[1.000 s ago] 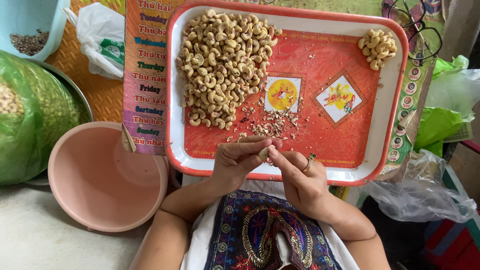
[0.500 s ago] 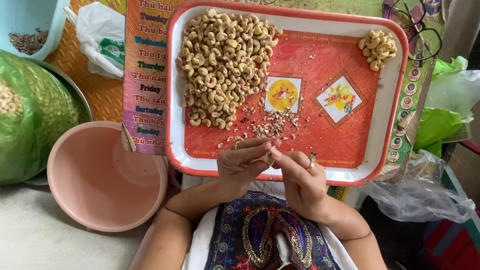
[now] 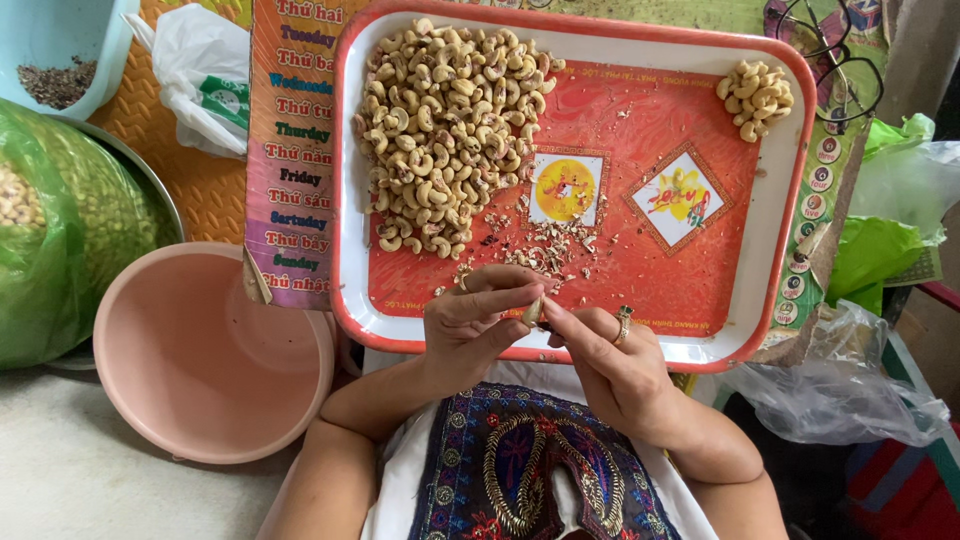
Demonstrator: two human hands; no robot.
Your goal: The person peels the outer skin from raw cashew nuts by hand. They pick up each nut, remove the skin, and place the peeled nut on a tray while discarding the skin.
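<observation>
While your left hand (image 3: 470, 325) and right hand (image 3: 605, 355) pinch one cashew (image 3: 533, 312), few peeled nuts (image 3: 755, 95) lie done; the big unpeeled heap (image 3: 445, 130) remains.

The tray (image 3: 780, 250) is red with a white rim and two printed squares, yellow and white. The cashews (image 3: 450, 120) are pale beige with brown skin patches. The basin (image 3: 205, 355) is pink, the bag (image 3: 60, 230) green, the garment (image 3: 520, 470) navy with gold embroidery.

We are counting one red tray (image 3: 790, 210), two heaps of cashews, the big heap (image 3: 450, 130), the small heap (image 3: 755, 95), one pink basin (image 3: 200, 360), two hands, left hand (image 3: 470, 325), right hand (image 3: 610, 360), one ring (image 3: 624, 325).
</observation>
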